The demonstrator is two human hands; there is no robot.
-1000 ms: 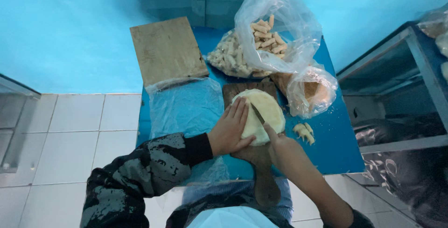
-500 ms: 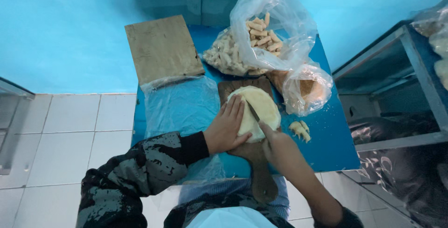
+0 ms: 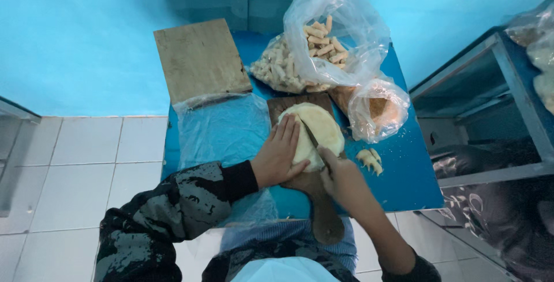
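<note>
Blue-topped table (image 3: pixel 404 184) against turquoise wall, white tiled floor below; metal shelving to the right.

Nearest: camouflage-patterned sleeve on left arm; bare right forearm.

Left hand (image 3: pixel 280 156): flat, fingers together, pressed on near-left part of the dough round (image 3: pixel 320 129), steadying it.

Right hand (image 3: pixel 340 179): closed around handle of a knife (image 3: pixel 311 136); blade laid across the dough, tip pointing away.

Dough round: pale, flattened disc, resting on dark wooden paddle board (image 3: pixel 317 201) at table centre, handle pointing toward the body.

Just right of board: small heap of cut dough pieces (image 3: pixel 369 161) on the bare blue top.

Left of board: clear plastic sheet (image 3: pixel 219 129) spread flat.

Beyond: small clear bag (image 3: pixel 378 112) with brownish contents; large clear bag (image 3: pixel 332 37) holding short pale sticks, with more of the same heaped beside it; light wooden board (image 3: pixel 199 60) at far-left corner.

Step judged in hand: slicing a strip from the disc. Next move likely calls for downward pressure through the dough to the board, left fingers kept clear of the blade line, disc held from sliding.
</note>
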